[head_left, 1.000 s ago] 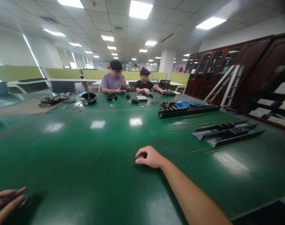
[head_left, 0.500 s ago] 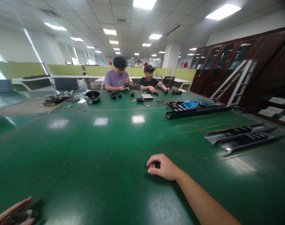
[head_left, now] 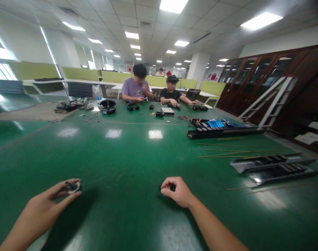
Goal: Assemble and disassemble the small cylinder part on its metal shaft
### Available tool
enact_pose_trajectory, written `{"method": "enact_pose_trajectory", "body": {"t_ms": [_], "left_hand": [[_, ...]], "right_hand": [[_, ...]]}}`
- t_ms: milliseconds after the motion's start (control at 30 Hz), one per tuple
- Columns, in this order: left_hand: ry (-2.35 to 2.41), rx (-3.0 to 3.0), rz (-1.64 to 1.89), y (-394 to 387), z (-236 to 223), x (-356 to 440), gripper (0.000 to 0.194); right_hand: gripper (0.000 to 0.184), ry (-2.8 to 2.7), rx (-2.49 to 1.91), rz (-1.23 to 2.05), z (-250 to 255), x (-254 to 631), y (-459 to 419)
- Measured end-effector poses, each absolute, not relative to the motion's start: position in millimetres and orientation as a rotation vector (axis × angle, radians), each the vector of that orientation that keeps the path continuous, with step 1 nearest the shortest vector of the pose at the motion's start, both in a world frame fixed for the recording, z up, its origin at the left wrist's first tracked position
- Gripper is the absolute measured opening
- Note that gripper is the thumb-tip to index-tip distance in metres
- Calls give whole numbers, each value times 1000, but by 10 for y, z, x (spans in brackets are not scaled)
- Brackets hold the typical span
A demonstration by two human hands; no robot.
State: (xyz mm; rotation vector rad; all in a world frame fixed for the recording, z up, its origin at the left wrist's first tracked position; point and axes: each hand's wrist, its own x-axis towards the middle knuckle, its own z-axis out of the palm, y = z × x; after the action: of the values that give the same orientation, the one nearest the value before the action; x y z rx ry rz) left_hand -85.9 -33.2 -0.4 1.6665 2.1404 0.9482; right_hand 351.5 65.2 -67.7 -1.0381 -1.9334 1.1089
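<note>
My left hand (head_left: 53, 202) is raised over the green table at the lower left. Its thumb and fingers grip a small round metal part (head_left: 74, 187) with a dark stem, which the fingers partly cover. Near the middle of the table's front half, my right hand (head_left: 178, 191) is curled, with its thumb close to the bent fingers. What the right fingers enclose, if anything, is hidden. A wide stretch of the green tabletop (head_left: 119, 202) lies between the two hands.
Black metal channels (head_left: 276, 169) and thin rods (head_left: 226, 153) lie to the right. Behind them sits a long black rail (head_left: 224, 132) with blue parts. Across the table, two people (head_left: 136, 87) sit behind small black parts, a headset (head_left: 108, 106) and a heap of parts (head_left: 72, 104).
My left hand has come up and right from the lower left corner, bringing the round metal part into fuller view. The right hand has barely moved. The camera view has tilted slightly.
</note>
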Motion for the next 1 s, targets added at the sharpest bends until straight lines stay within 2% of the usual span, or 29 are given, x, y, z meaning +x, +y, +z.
{"method": "enact_pose_trajectory", "body": {"t_ms": [200,400,533,700,833,1000], "left_hand": [[1857,1593,995,186,27,-27,53],[1502,1569,1074,484,-305,725,40],[1524,1741,1072,540,-521,836,30],[1430,2073,1004,536,-544,817,21],[1378,2177,936,523,-525,830,24],[1308,2211,943,518,-555,832,35]], "right_hand": [[18,-1932,-1071,1100,-714,3452,662],[19,-1966,-1115,1038,-755,3471,681],[24,-1921,-1105,1059,-744,3540,775],[25,-1886,-1091,1094,-736,3563,862],[29,-1949,-1049,1120,-724,3547,835],[44,-1995,-1075,1075,-697,3482,773]]}}
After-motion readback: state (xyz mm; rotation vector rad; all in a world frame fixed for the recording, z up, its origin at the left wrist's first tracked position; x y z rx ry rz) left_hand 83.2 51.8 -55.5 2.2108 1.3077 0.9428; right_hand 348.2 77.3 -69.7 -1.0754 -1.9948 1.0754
